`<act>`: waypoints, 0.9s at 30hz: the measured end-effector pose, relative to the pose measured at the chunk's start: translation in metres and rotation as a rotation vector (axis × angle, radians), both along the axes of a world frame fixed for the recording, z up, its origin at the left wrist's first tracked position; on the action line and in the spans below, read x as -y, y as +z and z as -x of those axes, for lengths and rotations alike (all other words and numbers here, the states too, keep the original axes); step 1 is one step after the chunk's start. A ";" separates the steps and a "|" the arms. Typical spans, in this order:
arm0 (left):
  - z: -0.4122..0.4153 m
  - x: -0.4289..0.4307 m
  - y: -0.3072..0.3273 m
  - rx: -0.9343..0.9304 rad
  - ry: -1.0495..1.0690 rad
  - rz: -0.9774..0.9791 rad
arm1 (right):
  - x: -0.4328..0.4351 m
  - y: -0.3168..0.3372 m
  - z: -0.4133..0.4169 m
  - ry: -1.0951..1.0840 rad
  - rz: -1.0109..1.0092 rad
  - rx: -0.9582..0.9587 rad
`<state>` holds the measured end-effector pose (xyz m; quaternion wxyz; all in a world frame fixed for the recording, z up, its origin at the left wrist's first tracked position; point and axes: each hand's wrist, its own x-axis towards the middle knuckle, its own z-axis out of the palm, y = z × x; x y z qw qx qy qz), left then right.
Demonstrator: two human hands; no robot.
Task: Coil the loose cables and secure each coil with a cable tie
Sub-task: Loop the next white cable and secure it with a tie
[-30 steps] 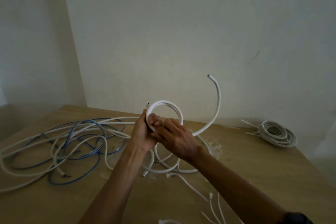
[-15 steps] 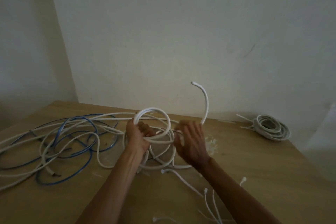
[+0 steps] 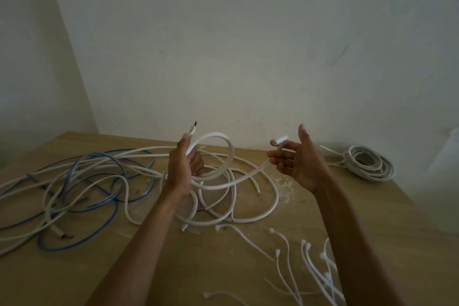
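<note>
The white cable (image 3: 231,151) that we are winding is up off the table (image 3: 372,221), strung between our two hands. Our left hand (image 3: 182,169) has it clenched in a closed fist. A short tail (image 3: 192,129) with a dark tip sticks straight up out of the top of that fist. To the right of the left hand the cable throws a single upright loop, drops below knuckle height, then rises in a long shallow line further right to our right hand (image 3: 300,166).

That hand is spread wide with the thumb up. The cable's free end (image 3: 279,141) lies across the straight fingers (image 3: 285,155) rather than being clasped, as far as we can see.

So the run we have yet to gather lies rightward from the left hand, its long axis almost level. The right hand is the one at the free end, and we judge it must carry that end back leftward to lay another turn on the fist.

Beneath the left hand and to its lower right, more loose white cable (image 3: 248,217) sprawls on the table. Well to its left lies a tangle with a blue cable (image 3: 109,197) in it. Nearer us, to the lower right of the left hand, the cable ties (image 3: 310,258) are scattered. Far to the right of the left hand, beyond the right hand, sits a finished coil (image 3: 367,163).
</note>
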<state>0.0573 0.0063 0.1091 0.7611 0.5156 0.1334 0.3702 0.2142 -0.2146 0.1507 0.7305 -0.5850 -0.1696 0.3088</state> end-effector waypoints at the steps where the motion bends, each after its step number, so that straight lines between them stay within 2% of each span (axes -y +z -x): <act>1: 0.002 0.001 0.002 -0.011 0.028 -0.130 | -0.001 0.000 0.001 0.002 -0.006 -0.053; 4: 0.008 0.010 0.006 -0.093 0.149 -0.546 | -0.011 -0.006 0.008 0.053 -0.076 -0.210; 6: 0.009 0.015 0.008 -0.126 0.242 -0.745 | -0.017 -0.015 0.007 0.108 -0.155 -0.392; 10: 0.010 0.022 0.015 -0.023 0.362 -0.880 | -0.023 -0.037 -0.004 0.117 -0.273 -0.688; 13: 0.008 0.026 0.020 0.066 0.410 -0.982 | -0.024 -0.041 -0.006 0.106 -0.290 -0.760; 15: 0.007 0.027 0.018 0.071 0.454 -0.982 | -0.027 -0.041 -0.002 0.080 -0.296 -0.758; 20: 0.005 0.029 0.011 0.048 0.459 -0.846 | -0.031 -0.030 0.015 -0.050 -0.316 -0.519; 22: 0.001 0.035 0.007 0.020 0.419 -0.735 | -0.028 -0.013 0.028 -0.087 -0.368 -0.349; 27: -0.007 0.060 0.015 0.020 0.291 -0.302 | -0.033 0.014 0.094 -0.129 -0.206 0.552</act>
